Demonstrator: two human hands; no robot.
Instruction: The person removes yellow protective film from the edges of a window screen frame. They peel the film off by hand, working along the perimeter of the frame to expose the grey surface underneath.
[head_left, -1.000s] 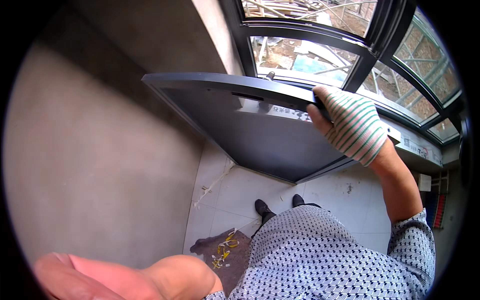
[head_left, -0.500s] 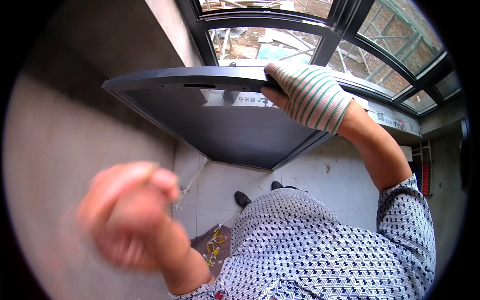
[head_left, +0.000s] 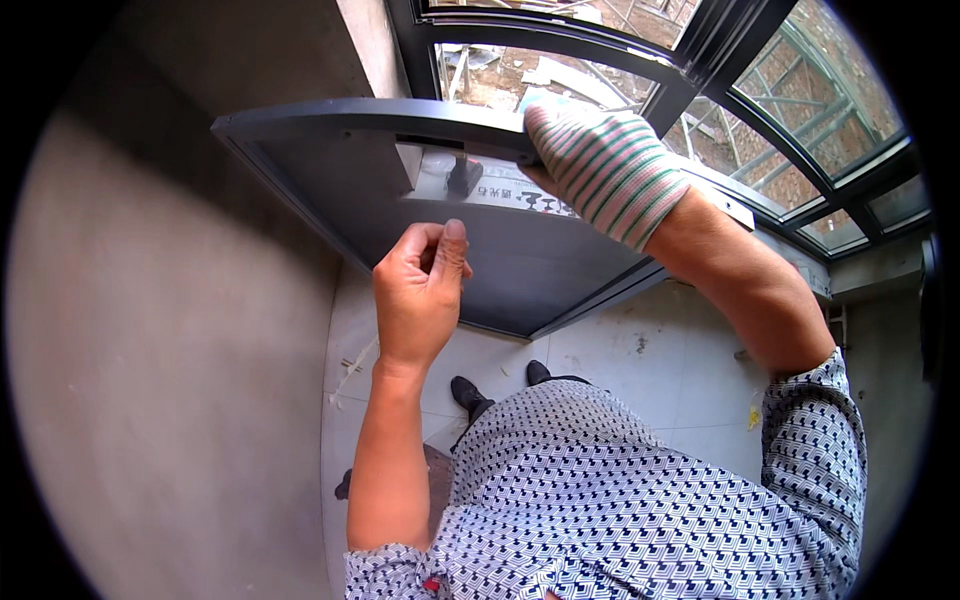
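A dark grey framed window screen [head_left: 545, 265] stands in front of me, its lower corner down by the floor; the mesh lets part of the sill show through. My right hand [head_left: 605, 170], in a white knit glove with green and pink stripes, grips the frame's top rail, fingers over the far side. Bare and ungloved, my left hand [head_left: 415, 295] is raised in front of the mesh, apart from the frame. Its fingers are curled in with the thumb pressed on them; anything inside is hidden.
A plain grey wall [head_left: 180, 340] runs along the left. Dark-framed windows [head_left: 690, 80] stand beyond the screen, over a sill with printed wrapping. White floor tiles [head_left: 610, 350] lie below, around my black shoes [head_left: 466, 391], with small yellow scraps [head_left: 754, 416] at right.
My left hand has swung from the lower left, where it was blurred, up and right to before the mesh. The screen's top rail sits slightly higher in view, still in my right hand.
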